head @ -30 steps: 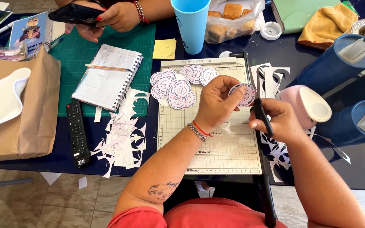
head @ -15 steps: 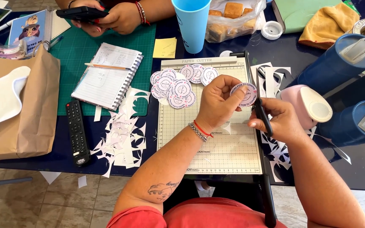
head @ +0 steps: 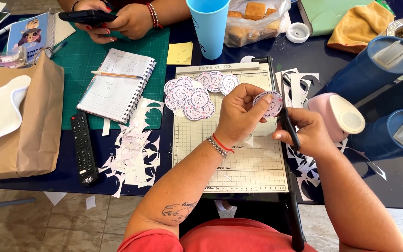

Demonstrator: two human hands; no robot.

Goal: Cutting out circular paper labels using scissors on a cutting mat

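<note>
My left hand (head: 239, 114) pinches a round paper sticker (head: 267, 103) between thumb and curled fingers, holding it up above the paper cutter (head: 232, 154) that lies on the counter (head: 71, 175). The sticker sits just to the right of my left hand and just above my right hand (head: 306, 135), so it lies between the two, touching the left and close against the right. My right hand is closed round the black handles of a pair of scissors (head: 288, 126); the blades run up and away from me toward the sticker's right edge, though I cannot tell how far apart they stand there. The scissors' long axis points roughly away from my body, and the disc has no long axis of its own, so the left hand, which has it, is the one placed to turn it against the blades.

The sticker is a white disc with a pink ring of lettering round the rim, faced up toward me and slightly tilted. A pile of round stickers (head: 194, 93) like it lies on the cutter's upper left corner, well apart from my hands. White paper offcuts (head: 134, 149) are scattered on the counter to the left.
</note>
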